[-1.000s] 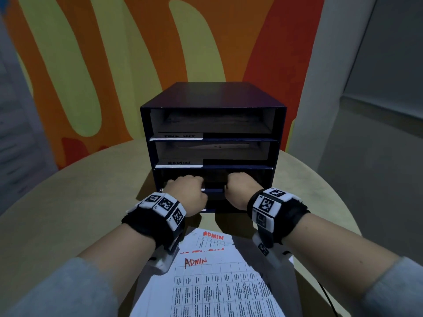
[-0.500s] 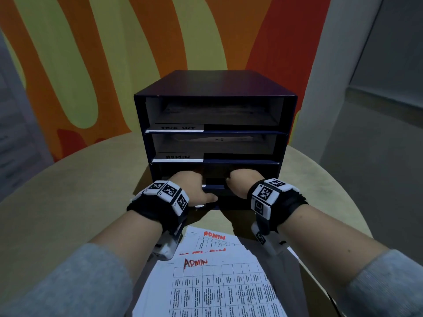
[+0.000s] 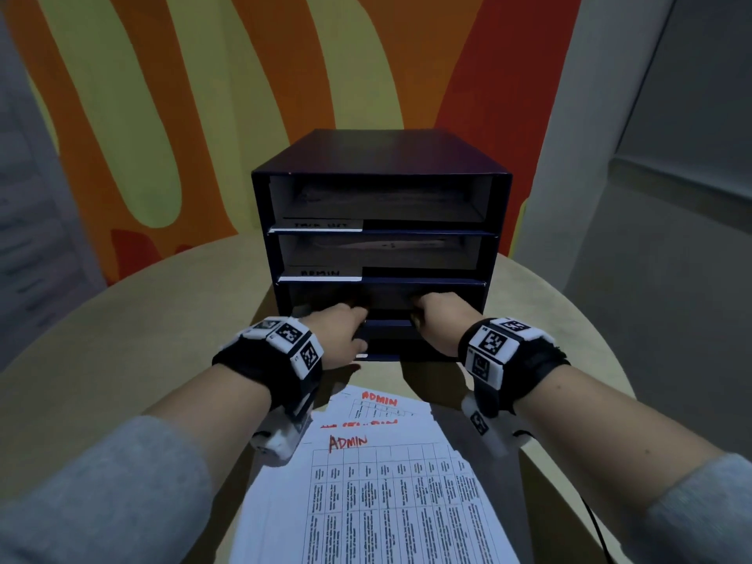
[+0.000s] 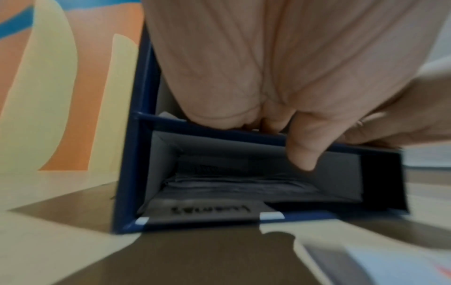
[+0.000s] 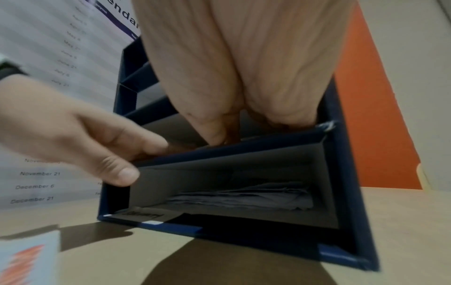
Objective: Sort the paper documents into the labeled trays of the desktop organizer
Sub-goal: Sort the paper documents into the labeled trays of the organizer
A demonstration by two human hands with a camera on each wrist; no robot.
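The dark blue four-tier desktop organizer [image 3: 380,221] stands on the round table [image 3: 122,319], behind the "ADMIN" documents [image 3: 378,482]. Left hand [image 3: 339,333] and right hand [image 3: 437,319] both grip its third shelf edge.

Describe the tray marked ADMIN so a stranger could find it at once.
On the round table stands a dark blue organizer with stacked open trays. The ADMIN tray is second from the top, directly above the shelf both hands reach into; its white front label reads ADMIN.

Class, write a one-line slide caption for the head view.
Both hands reach into the organizer's third tray, ADMIN papers waiting.
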